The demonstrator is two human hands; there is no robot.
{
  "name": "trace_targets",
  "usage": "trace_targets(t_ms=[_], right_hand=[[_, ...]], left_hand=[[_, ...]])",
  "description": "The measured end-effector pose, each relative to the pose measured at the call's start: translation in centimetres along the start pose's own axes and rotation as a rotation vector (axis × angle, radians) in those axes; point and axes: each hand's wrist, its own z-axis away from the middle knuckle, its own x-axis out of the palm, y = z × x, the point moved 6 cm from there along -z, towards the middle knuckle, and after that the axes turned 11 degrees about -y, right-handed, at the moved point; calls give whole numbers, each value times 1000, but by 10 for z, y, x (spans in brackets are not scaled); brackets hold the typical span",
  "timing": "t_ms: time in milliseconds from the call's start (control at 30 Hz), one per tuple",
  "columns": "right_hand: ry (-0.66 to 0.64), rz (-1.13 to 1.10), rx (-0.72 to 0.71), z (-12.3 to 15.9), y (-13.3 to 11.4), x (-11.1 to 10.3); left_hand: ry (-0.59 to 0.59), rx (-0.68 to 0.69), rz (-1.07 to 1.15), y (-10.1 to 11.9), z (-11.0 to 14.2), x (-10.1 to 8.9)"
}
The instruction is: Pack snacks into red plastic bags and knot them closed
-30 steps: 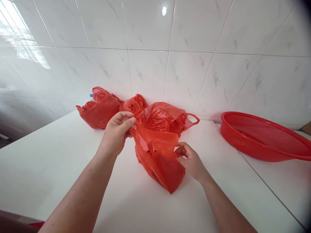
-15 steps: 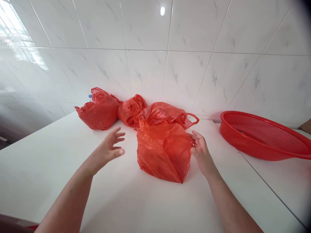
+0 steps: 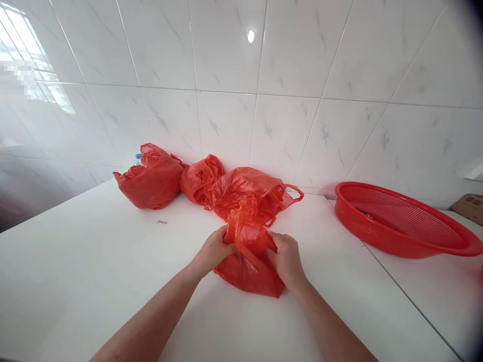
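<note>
A red plastic bag [image 3: 249,274] stands on the white table in front of me, its upper part bunched together. My left hand [image 3: 216,250] grips the gathered plastic on the left side, thumb toward me. On the right side, my right hand [image 3: 285,255] is closed on the same bag's upper edge, its fingertips partly hidden by folds. A strip of the plastic sticks up between the two hands. What lies inside the bag cannot be seen.
Behind stand more red plastic bags: a looped-handle one [image 3: 249,183], a small crumpled one [image 3: 202,178] and a larger one [image 3: 154,181] at left. A red mesh basket [image 3: 354,221] sits right, near a brown cardboard piece [image 3: 468,208]. A tiled wall [image 3: 226,115] backs the table [image 3: 94,271].
Both hands have come inward and closed on the front bag. Its wide-open top is now squeezed together and lower. The view has tilted slightly upward.
</note>
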Motion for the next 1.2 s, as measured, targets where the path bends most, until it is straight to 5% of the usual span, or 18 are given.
trace_targets(t_ms=[100, 200, 300, 433, 533, 633, 867, 1067, 1200], right_hand=[[-30, -301, 144, -2, 20, -9], [54, -858, 282, -2, 40, -24], [72, -1327, 230, -5, 44, -35], [81, -1597, 192, -5, 42, -36], [60, -1640, 194, -3, 36, -29], [-92, -1620, 177, 0, 18, -16], [-330, -1055, 220, 12, -22, 8], [-400, -963, 327, 17, -38, 23], [-441, -901, 312, 17, -37, 27]], left_hand=[[63, -79, 164, -8, -13, -5], [91, -9, 428, -4, -22, -4], [73, 58, 632, -3, -26, 3], [20, 9, 793, -21, -27, 20], [31, -31, 866, -37, -25, 26], [51, -35, 883, -43, -23, 27], [120, -27, 758, -44, -19, 27], [92, 65, 512, -28, -16, 31], [109, -16, 162, -31, -16, 34]])
